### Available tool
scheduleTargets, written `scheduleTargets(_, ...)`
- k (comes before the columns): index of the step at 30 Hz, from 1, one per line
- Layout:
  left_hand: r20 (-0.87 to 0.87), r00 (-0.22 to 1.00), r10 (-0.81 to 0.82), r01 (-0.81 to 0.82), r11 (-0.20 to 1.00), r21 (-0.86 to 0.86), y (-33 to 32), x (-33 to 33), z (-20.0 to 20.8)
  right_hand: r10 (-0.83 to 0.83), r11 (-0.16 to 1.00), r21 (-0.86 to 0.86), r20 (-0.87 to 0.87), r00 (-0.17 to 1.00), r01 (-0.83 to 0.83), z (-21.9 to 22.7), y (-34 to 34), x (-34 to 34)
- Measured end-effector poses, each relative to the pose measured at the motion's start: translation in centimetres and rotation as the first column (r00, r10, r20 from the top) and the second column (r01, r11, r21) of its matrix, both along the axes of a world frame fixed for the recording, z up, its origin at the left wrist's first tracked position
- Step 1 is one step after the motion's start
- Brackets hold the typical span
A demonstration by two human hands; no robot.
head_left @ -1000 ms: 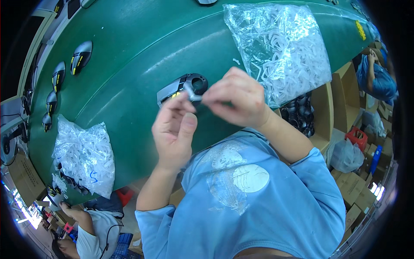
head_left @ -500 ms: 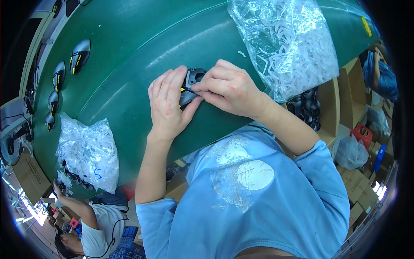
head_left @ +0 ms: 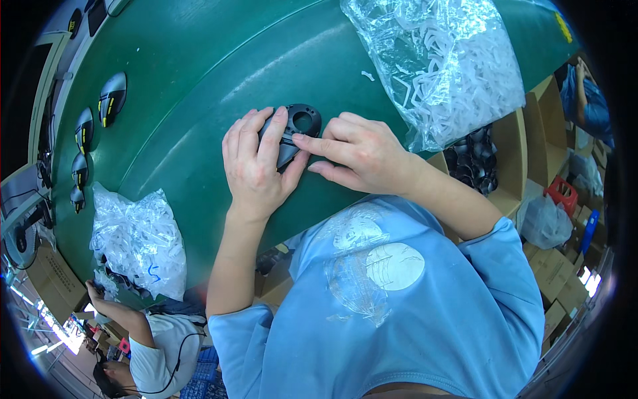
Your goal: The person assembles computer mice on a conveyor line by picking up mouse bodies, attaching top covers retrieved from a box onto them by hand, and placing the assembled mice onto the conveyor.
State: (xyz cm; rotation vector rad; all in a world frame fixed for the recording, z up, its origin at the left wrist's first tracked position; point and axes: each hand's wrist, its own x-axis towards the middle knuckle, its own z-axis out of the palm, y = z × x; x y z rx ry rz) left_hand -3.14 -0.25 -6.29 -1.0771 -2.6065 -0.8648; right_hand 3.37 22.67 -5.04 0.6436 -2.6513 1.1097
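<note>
Left hand (head_left: 256, 166) is clamped over the shell (head_left: 289, 128), down on the worktop (head_left: 199, 120) right in front of the person; right hand (head_left: 365, 149) has its index fingertip on the shell, thumb spread apart from it; half a second ago those right fingertips were bunched together there, and a second ago both hands were up with a bent white piece between them. Big clear bag (head_left: 458, 73) off to the right is full of white bent bits; under it, an open carton (head_left: 510, 159) of dark parts (head_left: 472, 159); smaller bag (head_left: 139, 239) on the left, more white bits. Worktop's green, with finished-looking mice (head_left: 112, 98) along the left; co-worker (head_left: 163, 349) sits lower left; red stool (head_left: 563, 195) far right.
</note>
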Motion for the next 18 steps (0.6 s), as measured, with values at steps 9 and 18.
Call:
scheduleTargets(9, -0.032, 0.996, -0.084, 0.082, 0.994, -0.07, 0.0, 0.0, 0.6, 0.045, 0.98, 0.188, 0.087, 0.995, -0.061, -0.9, 0.3, 1.5)
scheduleTargets(18, -0.096, 0.994, -0.058, 0.045, 0.989, -0.138, -1.2, 0.1, 0.2, -0.393, 0.913, -0.264, -0.377, 0.838, 0.309, -5.4, 9.5, 12.0)
